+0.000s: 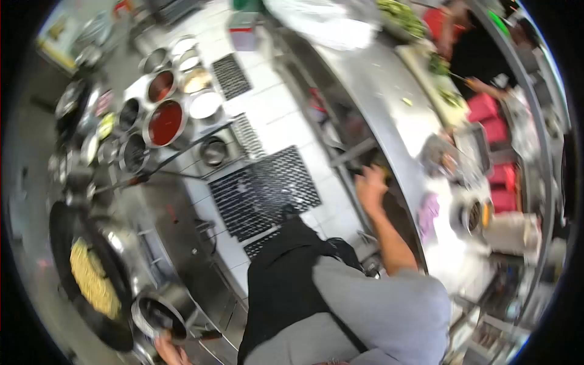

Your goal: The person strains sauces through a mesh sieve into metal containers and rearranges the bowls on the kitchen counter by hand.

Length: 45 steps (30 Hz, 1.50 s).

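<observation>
My right hand (371, 188) reaches out beside the steel counter (395, 103), over a lower shelf. Its fingers are bent near a small yellowish thing that is too blurred to name. At the lower left, my left hand (170, 351) is at the rim of a steel pot (176, 307); its fingers are partly cut off and blurred, so its hold cannot be made out. Left of that pot, a black wok (61, 243) holds a mass of pale yellow noodles (94, 280).
Several pots, one with red sauce (165, 123), stand at the upper left. Black mats (264, 188) lie on the white tiled floor. Across the counter, another person's hand (480, 86) holds a knife by a cutting board (426, 79) with greens. A purple cloth (428, 216) lies on the counter.
</observation>
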Motion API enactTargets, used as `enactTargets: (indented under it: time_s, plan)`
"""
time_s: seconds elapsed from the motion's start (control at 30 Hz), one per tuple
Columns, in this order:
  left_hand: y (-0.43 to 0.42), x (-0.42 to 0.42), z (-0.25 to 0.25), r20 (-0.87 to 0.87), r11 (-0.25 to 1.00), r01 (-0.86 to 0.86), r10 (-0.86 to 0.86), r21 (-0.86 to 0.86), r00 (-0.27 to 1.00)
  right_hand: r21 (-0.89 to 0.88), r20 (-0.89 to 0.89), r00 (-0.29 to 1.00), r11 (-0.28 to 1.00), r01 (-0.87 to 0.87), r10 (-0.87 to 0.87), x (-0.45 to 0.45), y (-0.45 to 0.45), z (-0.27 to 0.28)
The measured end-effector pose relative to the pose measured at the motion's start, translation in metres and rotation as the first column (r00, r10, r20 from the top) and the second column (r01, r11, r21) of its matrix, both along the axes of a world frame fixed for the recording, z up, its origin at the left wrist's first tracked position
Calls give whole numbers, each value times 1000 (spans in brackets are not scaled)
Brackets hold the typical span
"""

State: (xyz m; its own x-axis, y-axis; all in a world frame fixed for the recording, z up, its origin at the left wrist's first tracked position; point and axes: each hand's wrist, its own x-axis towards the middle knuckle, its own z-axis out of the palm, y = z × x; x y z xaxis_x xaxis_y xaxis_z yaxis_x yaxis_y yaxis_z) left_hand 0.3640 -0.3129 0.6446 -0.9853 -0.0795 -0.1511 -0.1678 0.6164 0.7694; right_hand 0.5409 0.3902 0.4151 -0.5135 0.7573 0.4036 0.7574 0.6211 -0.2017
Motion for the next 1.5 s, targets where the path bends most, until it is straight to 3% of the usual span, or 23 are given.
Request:
enactTargets:
  time_s: [0.03,0.07,0.1,0.13,0.17,0.2,0.23,0.27,0.3,0.33,0.37,0.4,0.5,0.53,0.63,0.7,0.73,0.97,1.13,1.23,1.37,1.5]
  plan:
    - [57,-18,12,165,864,-468,442,186,882,60,10,1000,998,20,-20,4,6,28]
    - [66,-33,13,225,849,-483,438,213,870,-45,34,992,991,126,-124,8,4,54]
    - [103,-45,27,212,894,-403,363,196,907,-137,80,972,964,230,-221,25,8,59]
    - [86,-62,0,162,898,-366,334,243,929,288,113,955,929,232,-273,64,23,20]
    - [116,-79,19,250,919,-335,282,208,926,265,128,940,924,276,-317,98,35,10]
    - [141,-94,24,229,920,-324,274,222,934,495,176,839,783,377,-515,135,47,-18]
    - [149,-112,21,217,918,-286,230,276,949,256,489,527,692,675,-695,106,28,53]
    - [154,-133,15,216,908,-245,178,339,960,154,409,516,614,774,-753,124,32,60]
    - [151,-154,0,135,922,-168,128,350,983,64,496,462,561,825,-735,139,37,75]
    - [199,-186,36,247,936,-158,81,313,966,122,426,354,441,889,-833,170,44,46]
    - [200,-209,27,169,931,-89,30,355,985,162,338,238,306,938,-911,197,50,18]
    - [194,-237,17,164,956,-61,13,288,986,183,239,123,169,968,-963,225,57,-11]
    - [231,-310,28,212,951,-37,-31,306,977,-157,455,408,379,912,-791,276,75,-24]
    - [250,-328,34,215,902,-28,-72,430,974,-134,455,390,372,919,-800,270,76,-22]
    - [277,-402,31,176,852,20,-131,524,976,-7,419,309,337,942,-854,250,66,-3]
    - [294,-456,23,178,830,31,-155,556,972,131,335,238,295,946,-912,189,37,30]
    - [304,-476,25,157,809,35,-157,586,975,312,214,176,238,920,-961,180,31,23]
    - [348,-643,-13,122,757,-15,-86,654,989,427,238,309,385,818,-921,136,-8,23]
    - [375,-730,-53,136,715,-114,26,689,990,556,400,311,499,665,-862,162,-39,1]
    - [388,-766,-76,133,718,-152,83,680,988,610,396,372,544,577,-839,117,-70,24]
    - [396,-805,-117,167,676,-147,35,722,985,708,508,381,626,326,-773,71,-113,58]
    - [401,-836,-166,203,638,-207,81,742,976,768,638,211,629,-116,-740,22,-150,103]
